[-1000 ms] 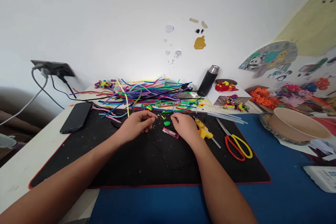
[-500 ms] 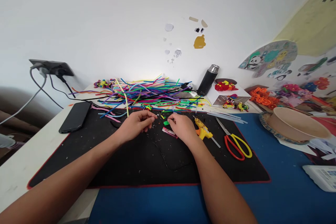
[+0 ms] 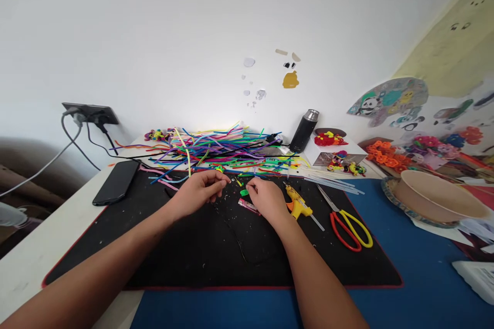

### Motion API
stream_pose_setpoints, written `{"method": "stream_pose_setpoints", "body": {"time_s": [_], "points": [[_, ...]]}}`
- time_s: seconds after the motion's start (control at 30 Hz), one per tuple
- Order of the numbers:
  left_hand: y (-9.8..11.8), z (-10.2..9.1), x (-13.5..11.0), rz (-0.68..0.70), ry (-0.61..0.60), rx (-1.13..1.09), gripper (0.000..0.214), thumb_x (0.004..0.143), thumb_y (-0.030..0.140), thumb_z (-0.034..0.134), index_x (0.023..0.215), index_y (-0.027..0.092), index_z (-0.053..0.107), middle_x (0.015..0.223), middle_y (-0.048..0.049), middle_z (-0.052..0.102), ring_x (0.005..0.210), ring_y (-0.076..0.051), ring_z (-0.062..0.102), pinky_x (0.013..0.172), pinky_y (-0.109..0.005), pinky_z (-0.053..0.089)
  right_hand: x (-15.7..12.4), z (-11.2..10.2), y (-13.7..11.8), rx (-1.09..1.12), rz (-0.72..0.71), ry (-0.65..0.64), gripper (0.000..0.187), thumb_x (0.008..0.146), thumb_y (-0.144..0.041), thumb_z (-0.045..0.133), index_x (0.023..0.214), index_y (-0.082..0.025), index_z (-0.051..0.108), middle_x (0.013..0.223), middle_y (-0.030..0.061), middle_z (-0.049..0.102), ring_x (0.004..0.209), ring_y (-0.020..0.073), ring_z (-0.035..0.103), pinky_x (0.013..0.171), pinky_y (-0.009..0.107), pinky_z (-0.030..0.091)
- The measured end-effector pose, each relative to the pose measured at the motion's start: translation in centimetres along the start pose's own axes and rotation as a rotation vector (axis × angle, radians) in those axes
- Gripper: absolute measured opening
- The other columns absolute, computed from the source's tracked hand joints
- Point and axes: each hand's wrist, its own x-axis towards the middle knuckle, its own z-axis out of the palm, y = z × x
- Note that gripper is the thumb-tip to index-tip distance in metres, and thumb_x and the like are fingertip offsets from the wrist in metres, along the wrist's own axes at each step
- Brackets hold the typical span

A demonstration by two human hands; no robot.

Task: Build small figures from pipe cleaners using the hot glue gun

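Note:
My left hand [image 3: 200, 193] is closed in a pinch over the black mat [image 3: 173, 257]. Whatever its fingertips hold is too small to make out. Across a narrow gap, my right hand [image 3: 268, 198] also has its fingers curled and pressed together, their content hidden. Right at those fingertips lies a small green piece [image 3: 244, 193]. A pink printed tube [image 3: 247, 205] is partly covered by the right hand. Just behind the left hand sits a small green-and-yellow item [image 3: 219, 169]. To the right of my right hand rests a yellow glue gun [image 3: 299, 203] with a clear stick.
Scissors [image 3: 345, 223] with red and yellow handles lie at right. A pile of pipe cleaners [image 3: 216, 146] runs along the wall, beside a black flask [image 3: 304, 131]. A phone [image 3: 116, 182] is at left, a bowl [image 3: 440, 195] at far right. A thin cord [image 3: 237, 239] crosses the mat.
The view has tilted up a little, so the wall and table things sit lower in the picture. Both hands keep nearly the same pinched pose and place over the mat.

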Motion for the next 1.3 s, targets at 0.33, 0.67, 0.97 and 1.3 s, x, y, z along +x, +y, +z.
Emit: {"method": "stream_pose_setpoints", "body": {"time_s": [0.33, 0.67, 0.97, 1.3], "points": [[0.9, -6.6, 4.9, 0.089, 0.282, 0.355, 0.037, 0.085, 0.053, 0.064, 0.098, 0.019, 0.072, 0.069, -0.0011, 0.069, 0.060, -0.018, 0.062, 0.057, -0.027, 0.045, -0.7, 0.0, -1.0, 0.102, -0.118, 0.054, 0.022, 0.103, -0.031, 0.056, 0.107, -0.026, 0.077, 0.087, 0.0016, 0.080, 0.082, 0.0196, 0.072, 0.066, 0.028, 0.035], [-1.0, -2.2, 9.7, 0.150, 0.078, 0.832, 0.025, 0.087, 0.034, 0.058, 0.095, 0.021, 0.078, 0.085, -0.0059, 0.079, 0.076, -0.025, 0.071, 0.065, -0.030, 0.046, -1.5, 0.3, -2.1, 0.100, -0.253, 0.039, 0.024, 0.105, -0.031, 0.053, 0.110, -0.026, 0.076, 0.093, 0.0031, 0.081, 0.083, 0.0199, 0.074, 0.068, 0.028, 0.036], [-1.2, 2.2, 14.4, 0.141, 0.007, 1.092, 0.026, 0.088, 0.019, 0.056, 0.100, 0.020, 0.079, 0.102, -0.0127, 0.080, 0.090, -0.028, 0.073, 0.076, -0.033, 0.051, -1.7, 0.0, -2.5, 0.097, -0.292, 0.021, 0.024, 0.105, -0.031, 0.053, 0.111, -0.026, 0.076, 0.097, 0.0032, 0.082, 0.087, 0.0202, 0.074, 0.069, 0.028, 0.037], [-1.8, 4.1, 15.9, 0.142, -0.035, 1.227, 0.023, 0.091, 0.015, 0.057, 0.103, 0.011, 0.076, 0.112, -0.0241, 0.074, 0.101, -0.034, 0.073, 0.084, -0.038, 0.052, -1.9, -0.2, -2.9, 0.092, -0.340, 0.014, 0.022, 0.105, -0.029, 0.054, 0.108, -0.024, 0.075, 0.097, 0.0047, 0.082, 0.087, 0.0215, 0.075, 0.068, 0.030, 0.036]]}}
